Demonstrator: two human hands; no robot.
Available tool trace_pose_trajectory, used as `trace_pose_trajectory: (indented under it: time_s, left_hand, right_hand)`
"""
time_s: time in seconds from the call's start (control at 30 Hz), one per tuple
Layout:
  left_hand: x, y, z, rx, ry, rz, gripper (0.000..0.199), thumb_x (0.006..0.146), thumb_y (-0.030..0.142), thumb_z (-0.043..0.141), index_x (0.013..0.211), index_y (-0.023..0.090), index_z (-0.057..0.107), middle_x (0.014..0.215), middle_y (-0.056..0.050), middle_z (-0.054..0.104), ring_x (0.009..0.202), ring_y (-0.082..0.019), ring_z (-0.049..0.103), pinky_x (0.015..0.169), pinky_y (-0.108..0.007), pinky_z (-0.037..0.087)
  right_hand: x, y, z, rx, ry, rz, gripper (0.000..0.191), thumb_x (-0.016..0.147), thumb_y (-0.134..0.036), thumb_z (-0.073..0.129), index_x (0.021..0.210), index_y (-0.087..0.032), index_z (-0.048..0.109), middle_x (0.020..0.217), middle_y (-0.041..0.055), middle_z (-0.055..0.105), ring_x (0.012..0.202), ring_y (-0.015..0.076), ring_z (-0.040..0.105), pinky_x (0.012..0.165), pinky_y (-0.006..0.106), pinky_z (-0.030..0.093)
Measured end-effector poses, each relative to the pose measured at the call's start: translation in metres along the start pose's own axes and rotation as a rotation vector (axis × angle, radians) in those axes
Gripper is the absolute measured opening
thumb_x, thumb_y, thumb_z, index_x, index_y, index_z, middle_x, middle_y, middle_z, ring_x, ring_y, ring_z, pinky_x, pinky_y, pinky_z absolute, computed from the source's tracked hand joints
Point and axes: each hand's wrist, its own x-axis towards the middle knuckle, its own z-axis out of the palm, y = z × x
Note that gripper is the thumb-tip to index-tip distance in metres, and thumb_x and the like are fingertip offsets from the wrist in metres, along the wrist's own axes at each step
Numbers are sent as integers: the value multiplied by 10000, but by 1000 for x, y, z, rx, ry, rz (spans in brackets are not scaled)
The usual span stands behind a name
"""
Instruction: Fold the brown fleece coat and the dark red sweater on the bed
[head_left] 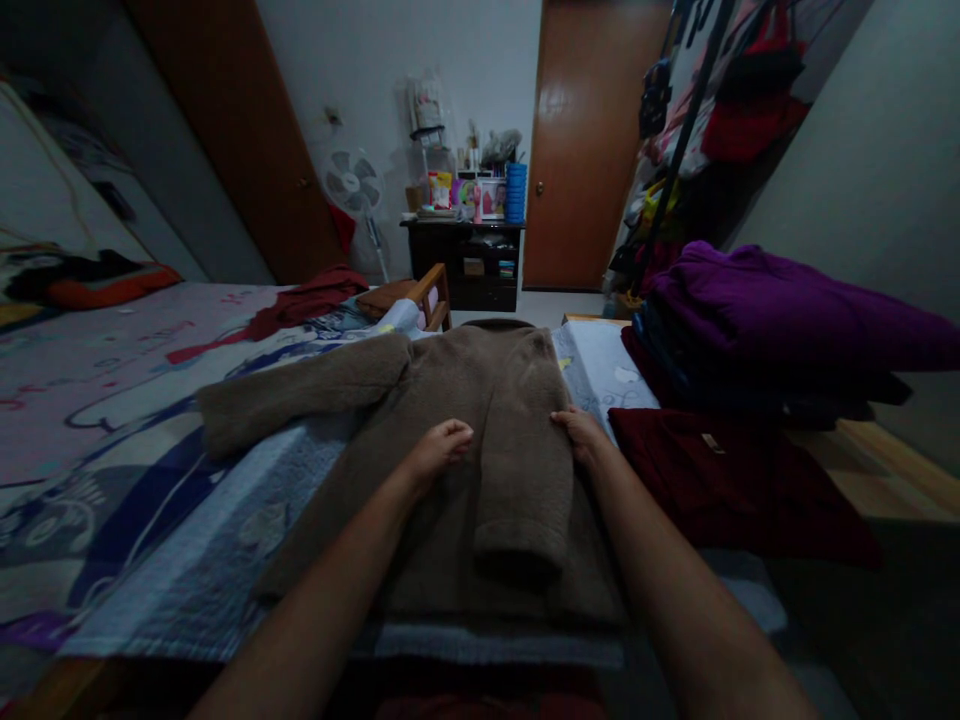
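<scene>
A brown fleece garment [450, 390] lies spread on a light blue cloth [187, 540], its collar pointing away. One sleeve [525, 480] is folded inward down the garment's body; the other sleeve [300, 390] stretches out to the left. My left hand [444, 450] is over the middle of the garment, fingers closed together, and whether anything is between them is too small to tell. At the right edge of the folded sleeve is my right hand [576, 430], its thumb and fingers closed on the brown fabric.
On the right, a dark red folded garment [735, 480] lies beside a stack of folded clothes topped by a purple one [795, 310]. A patterned bed [135, 350] with loose clothes is at left. Behind stand a fan [354, 185], a dark cabinet [465, 265] and a door [577, 150].
</scene>
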Motion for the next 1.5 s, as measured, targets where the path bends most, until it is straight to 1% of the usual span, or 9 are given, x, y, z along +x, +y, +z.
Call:
trace_pose_trajectory:
  time_s: [0.17, 0.43, 0.6, 0.7, 0.9, 1.07, 1.3, 1.4, 1.5]
  left_hand:
    - [-1, -18, 23, -55, -64, -186, 457, 705, 287, 753, 1108, 204, 556, 1003, -51, 668, 878, -164, 638, 778, -277, 477]
    - [-17, -15, 49, -513, -304, -444, 303, 740, 196, 701, 1021, 90, 666, 889, -114, 746, 835, -222, 713, 872, -335, 534]
    - [-27, -12, 66, -731, -373, -399, 326, 824, 249, 636, 1101, 78, 651, 955, -125, 752, 980, -245, 699, 991, -380, 483]
    - [-33, -12, 75, -763, -439, -427, 391, 831, 258, 632, 1171, 66, 614, 1031, -148, 736, 1049, -261, 675, 1024, -409, 461]
    - [-42, -6, 86, -695, -379, -478, 367, 860, 249, 607, 1170, 54, 598, 1032, -146, 729, 1007, -238, 687, 962, -352, 509]
    - [-43, -3, 93, -539, -292, -572, 324, 848, 214, 596, 1129, 54, 602, 948, -132, 731, 843, -218, 706, 851, -338, 553]
    - [-56, -25, 92, -310, -76, -164, 809, 683, 114, 704, 1394, 184, 324, 1271, -148, 597, 1099, -258, 618, 990, -398, 475]
    - [-62, -28, 92, 67, 62, -1, 1002, 627, 132, 740, 1462, 175, 187, 1445, -184, 403, 1338, -316, 412, 1131, -460, 309]
    - [-60, -21, 96, 418, 158, 361, 913, 683, 174, 696, 1469, 188, 233, 1544, -153, 226, 1458, -301, 171, 1197, -462, 127]
  right_hand:
    - [-29, 3, -1, -102, -60, -27, 365, 728, -221, 670, 1079, -200, 574, 881, 61, 706, 734, 210, 674, 737, 387, 567]
    - [-62, -1, 1, -43, -181, 15, 324, 738, -132, 654, 1054, -184, 611, 883, 50, 726, 754, 186, 675, 833, 370, 544]
    - [-74, -9, -2, 128, -154, 130, 151, 832, -180, 564, 968, -149, 624, 772, 58, 707, 679, 171, 665, 769, 322, 559]
    - [-84, -6, -10, 117, -175, 91, 188, 817, -217, 594, 996, -162, 618, 832, 62, 715, 730, 184, 673, 779, 329, 558]
    - [-105, 5, -26, 17, -263, -5, 394, 753, -227, 652, 1138, -172, 593, 1053, 96, 715, 902, 224, 680, 839, 354, 544]
    - [-107, 6, -29, -26, -230, 36, 418, 672, -135, 659, 1085, -169, 601, 958, 69, 734, 789, 196, 681, 791, 331, 543]
    - [-108, 25, -33, -116, -68, -34, 443, 687, -176, 660, 1114, -200, 545, 1002, 55, 712, 838, 201, 675, 788, 334, 539]
    - [-104, 36, -36, -220, -7, -105, 507, 688, -202, 663, 1167, -220, 499, 1034, 51, 698, 892, 211, 671, 813, 345, 534]
    - [-100, 42, -37, -359, -39, -237, 506, 693, -227, 662, 1177, -220, 516, 1086, 55, 685, 987, 223, 648, 887, 360, 507]
